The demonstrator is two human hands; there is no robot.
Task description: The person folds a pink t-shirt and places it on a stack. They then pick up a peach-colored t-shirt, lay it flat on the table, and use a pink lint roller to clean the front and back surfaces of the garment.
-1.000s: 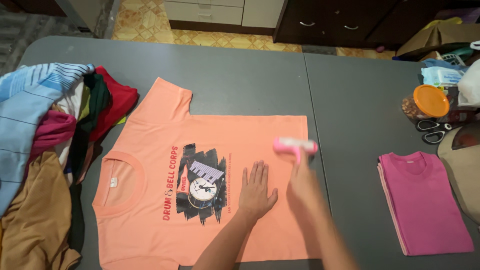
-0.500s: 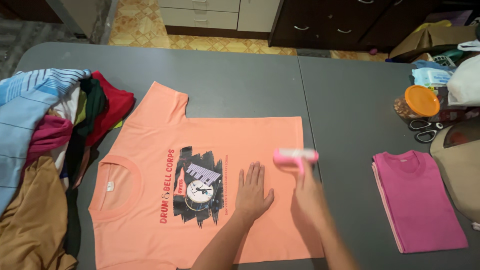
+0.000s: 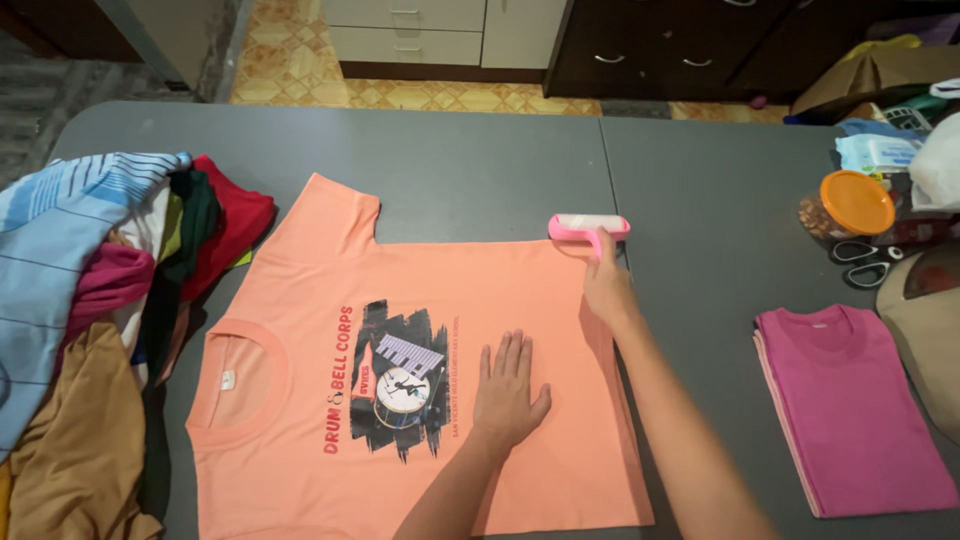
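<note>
Both hands on orange T-shirt, lint roller now farther up.

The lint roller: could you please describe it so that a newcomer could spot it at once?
On the grey table lies a flat peach T-shirt. At its hem edge the right hand holds a small pink-framed lint roller with a white drum, the only pink-and-white tool there.

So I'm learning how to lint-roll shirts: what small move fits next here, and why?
Probably draw the lint roller back down the orange T-shirt. The right hand has it at the hem's top corner, fabric runs out there, and the left hand is pressed flat on the shirt.
</note>
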